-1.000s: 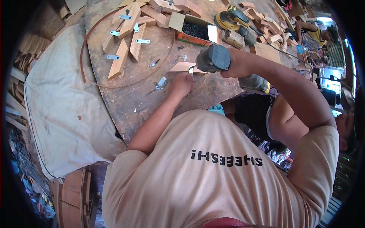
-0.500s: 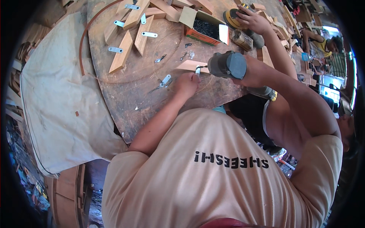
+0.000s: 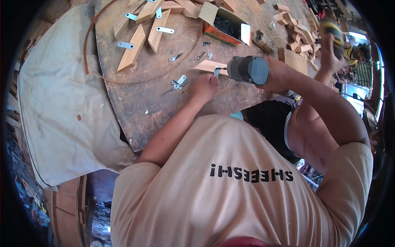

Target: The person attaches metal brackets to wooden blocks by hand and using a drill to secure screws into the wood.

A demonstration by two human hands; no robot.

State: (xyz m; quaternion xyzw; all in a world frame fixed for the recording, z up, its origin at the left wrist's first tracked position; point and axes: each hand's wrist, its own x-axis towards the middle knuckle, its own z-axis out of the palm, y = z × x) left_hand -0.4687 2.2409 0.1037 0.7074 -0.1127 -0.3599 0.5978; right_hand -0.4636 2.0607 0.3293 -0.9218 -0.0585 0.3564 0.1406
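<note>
Gripping a dark grey, round-backed power drill (image 3: 249, 70), the right hand (image 3: 277, 77) wraps its handle, though the fingers are mostly hidden; the tool points leftward, apparently so its thin dark bit (image 3: 222, 68) meets the far end of a small silvery metal plate (image 3: 216, 72). That plate sits against a pale, slant-cut wooden block (image 3: 205, 66) lying on the scuffed brown wooden tabletop (image 3: 135, 107). The left hand (image 3: 205, 87) is closed, seeming to pinch the plate's near end, probably to keep it from turning. Beyond, an orange cardboard box (image 3: 218, 35) of small dark fasteners stands with flaps up, perhaps for easy reach. A loose, round-ended metal plate (image 3: 182, 79) lies left of the left hand. At right, a co-worker's hand (image 3: 331, 61) holds a blurred yellow-and-black power tool (image 3: 331, 32).
</note>
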